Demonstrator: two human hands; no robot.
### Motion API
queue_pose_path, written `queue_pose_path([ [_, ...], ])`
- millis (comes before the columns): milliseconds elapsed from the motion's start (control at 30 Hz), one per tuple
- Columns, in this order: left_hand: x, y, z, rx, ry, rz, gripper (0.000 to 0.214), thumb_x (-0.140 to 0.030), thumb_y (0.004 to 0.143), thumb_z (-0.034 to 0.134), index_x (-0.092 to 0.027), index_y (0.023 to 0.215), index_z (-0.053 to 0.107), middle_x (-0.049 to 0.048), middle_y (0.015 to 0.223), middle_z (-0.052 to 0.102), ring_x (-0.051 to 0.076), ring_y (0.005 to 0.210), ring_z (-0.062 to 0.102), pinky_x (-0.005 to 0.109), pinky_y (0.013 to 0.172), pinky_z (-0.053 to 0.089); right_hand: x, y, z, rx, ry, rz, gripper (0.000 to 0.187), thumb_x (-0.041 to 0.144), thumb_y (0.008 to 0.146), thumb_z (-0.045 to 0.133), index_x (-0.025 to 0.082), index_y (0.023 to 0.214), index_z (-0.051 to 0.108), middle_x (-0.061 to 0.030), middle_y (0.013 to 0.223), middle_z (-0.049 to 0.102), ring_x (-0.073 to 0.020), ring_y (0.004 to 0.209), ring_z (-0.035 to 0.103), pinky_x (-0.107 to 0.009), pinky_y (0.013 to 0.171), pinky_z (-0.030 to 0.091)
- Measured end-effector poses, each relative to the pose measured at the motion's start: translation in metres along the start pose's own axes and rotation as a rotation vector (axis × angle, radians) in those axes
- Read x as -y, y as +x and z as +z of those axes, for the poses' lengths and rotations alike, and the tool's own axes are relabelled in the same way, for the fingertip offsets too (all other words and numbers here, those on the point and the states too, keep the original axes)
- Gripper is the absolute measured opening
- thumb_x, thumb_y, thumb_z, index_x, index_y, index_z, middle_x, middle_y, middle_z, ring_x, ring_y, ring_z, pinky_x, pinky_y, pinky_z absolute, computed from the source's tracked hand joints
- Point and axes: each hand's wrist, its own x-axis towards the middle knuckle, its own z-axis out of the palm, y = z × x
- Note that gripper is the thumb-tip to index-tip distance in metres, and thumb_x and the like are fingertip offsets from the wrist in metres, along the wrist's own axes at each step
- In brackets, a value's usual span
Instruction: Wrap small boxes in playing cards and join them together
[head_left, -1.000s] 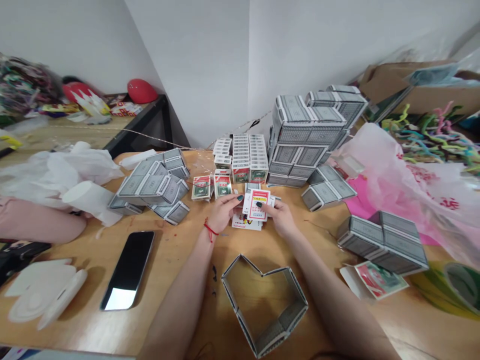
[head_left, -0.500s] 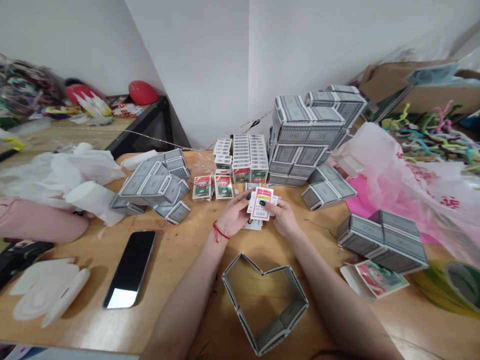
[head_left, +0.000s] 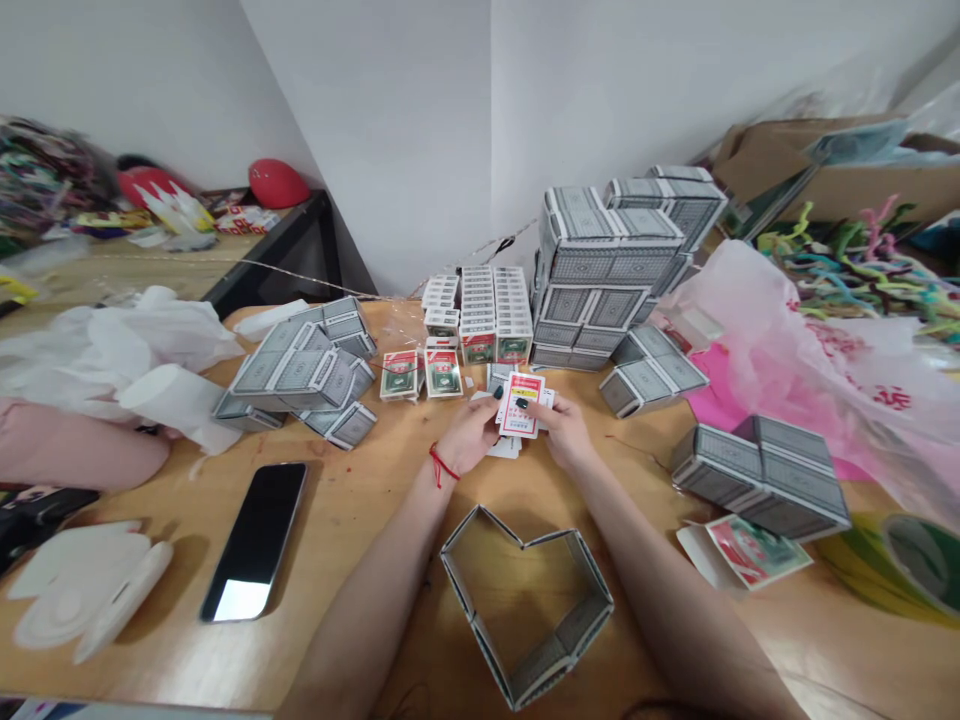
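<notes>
Several playing cards (head_left: 523, 408) are held between my two hands, just above the middle of the table; the top one has red print and a yellow strip. My left hand (head_left: 472, 432) pinches them from the left, a red string bracelet at its wrist. From the right, my right hand (head_left: 564, 428) grips their edge, its thumb across the top card. A few more cards (head_left: 506, 448) show beneath the hands. Between my forearms stands a heart-shaped frame (head_left: 480, 610) folded from grey-backed cards, its point toward me.
Card boxes (head_left: 495, 315) stand in rows beyond my hands. A tall stack of grey card blocks (head_left: 592, 270) rises behind right, with more card blocks (head_left: 296, 365) at left. A phone (head_left: 259, 540) lies front left; yellow tape (head_left: 892, 565) and an opened card box (head_left: 750, 550) lie right.
The view has shifted slightly. Both hands keep hold of the cards in nearly the same place, and the heart-shaped frame has stayed put.
</notes>
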Motion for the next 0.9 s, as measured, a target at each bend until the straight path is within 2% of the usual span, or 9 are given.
queue_pose_path([
  [300,0.0039,0.0012,0.0006,-0.070,-0.037,-0.020,0.022,-0.030,0.060,0.070,-0.012,0.066,0.059,0.0015,0.060,0.060,0.010,0.052,0.055,0.023,0.051,0.044,-0.0012,-0.0002,-0.0007,-0.020,-0.032,0.010,0.026,0.032,0.051,0.074,0.017,0.070,0.067,-0.0024,0.070,0.068,-0.0171,0.058,0.060,-0.031,0.058,0.048],
  [500,0.0031,0.0026,0.0032,-0.120,-0.055,-0.023,0.034,-0.027,0.055,0.073,-0.013,0.085,0.064,0.0032,0.070,0.065,0.012,0.059,0.059,0.024,0.054,0.047,-0.0008,-0.0012,0.0010,-0.028,-0.060,-0.010,0.027,0.034,0.050,0.075,0.017,0.069,0.067,-0.0029,0.070,0.068,-0.0177,0.059,0.060,-0.032,0.059,0.049],
  [667,0.0047,0.0028,0.0072,-0.220,-0.074,0.048,0.035,-0.027,0.052,0.075,-0.012,0.082,0.065,0.0031,0.068,0.064,0.010,0.056,0.057,0.022,0.052,0.046,-0.0030,-0.0005,0.0008,-0.035,-0.069,-0.014,0.028,0.034,0.050,0.074,0.016,0.071,0.067,-0.0032,0.071,0.068,-0.0184,0.060,0.061,-0.032,0.060,0.048],
  [900,0.0051,0.0038,0.0077,-0.247,-0.061,0.027,0.032,-0.026,0.050,0.076,-0.010,0.075,0.064,0.0020,0.061,0.061,0.010,0.051,0.055,0.022,0.048,0.044,-0.0022,-0.0018,0.0010,-0.031,-0.052,-0.004,0.025,0.032,0.052,0.074,0.017,0.069,0.067,-0.0028,0.071,0.069,-0.0178,0.060,0.061,-0.032,0.061,0.048],
])
